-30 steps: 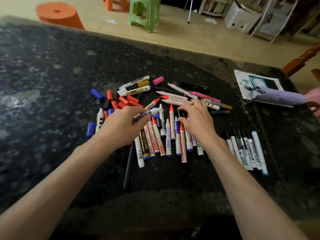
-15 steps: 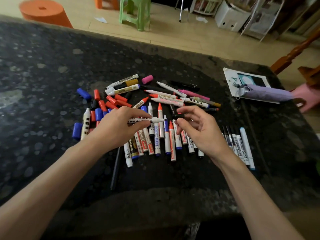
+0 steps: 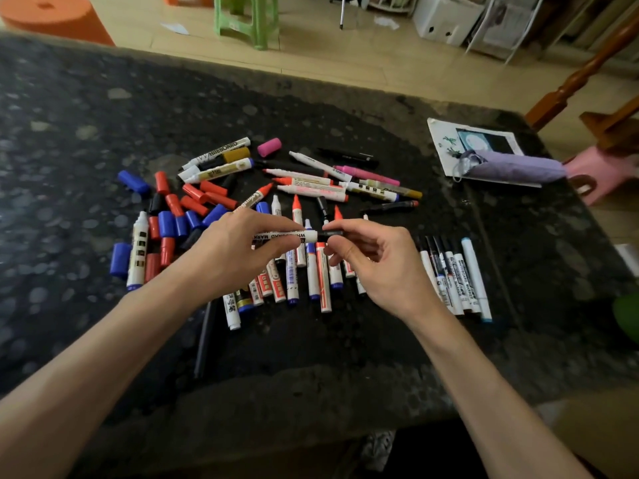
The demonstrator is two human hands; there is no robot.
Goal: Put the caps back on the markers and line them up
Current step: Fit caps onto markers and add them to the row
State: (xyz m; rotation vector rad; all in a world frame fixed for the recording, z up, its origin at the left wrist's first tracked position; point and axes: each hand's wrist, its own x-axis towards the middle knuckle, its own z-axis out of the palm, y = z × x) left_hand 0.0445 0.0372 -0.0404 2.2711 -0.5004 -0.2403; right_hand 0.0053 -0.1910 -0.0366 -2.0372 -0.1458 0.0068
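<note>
My left hand (image 3: 238, 250) holds a white whiteboard marker (image 3: 294, 235) level above the pile, its tip pointing right. My right hand (image 3: 377, 267) pinches a black cap (image 3: 332, 233) that touches the marker's tip. Beneath both hands lie several uncapped red and blue markers (image 3: 311, 271) side by side. Loose red and blue caps (image 3: 179, 216) are scattered at the left, beside a thick white marker (image 3: 138, 250). More markers (image 3: 311, 178) lie jumbled farther back. A row of capped markers (image 3: 453, 274) is lined up to the right of my right hand.
All of it rests on a dark speckled stone table (image 3: 86, 126). A pink cap (image 3: 269, 146) lies near the back of the pile. A booklet (image 3: 446, 146) with a purple pouch (image 3: 518, 165) on it sits at the back right. Stools stand on the floor beyond.
My left hand lifted the white marker and turned it level. My right hand picked up a black cap from the pile and brought it to the marker's tip.
</note>
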